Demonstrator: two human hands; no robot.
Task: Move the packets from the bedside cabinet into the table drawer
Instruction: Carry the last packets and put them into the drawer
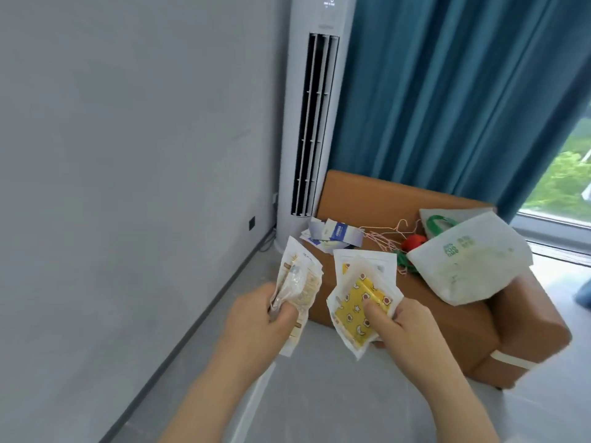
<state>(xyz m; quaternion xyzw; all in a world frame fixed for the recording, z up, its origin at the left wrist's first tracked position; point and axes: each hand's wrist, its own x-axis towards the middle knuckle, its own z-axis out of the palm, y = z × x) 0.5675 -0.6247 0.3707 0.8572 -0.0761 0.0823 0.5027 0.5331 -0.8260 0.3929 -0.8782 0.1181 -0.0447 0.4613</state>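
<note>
a teal curtain (447, 91) and a white tower air conditioner (316, 123) stand behind the brown bedside cabinet (447, 314), which carries a white tote bag (470, 260), wire hangers (393, 231) and small cartons (335, 233). in front of it, the left hand (256, 318) grips beige packets (299, 282); the right hand (403, 327) pinches fanned yellow-printed packets (361, 302).

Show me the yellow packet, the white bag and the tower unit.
yellow packet (355, 302), head view, on its printed front.
white bag (473, 263), head view, on its flat side.
tower unit (316, 123), head view, on its dark vent.

Soft daylight from window (563, 174); edges perhaps warped.
</note>
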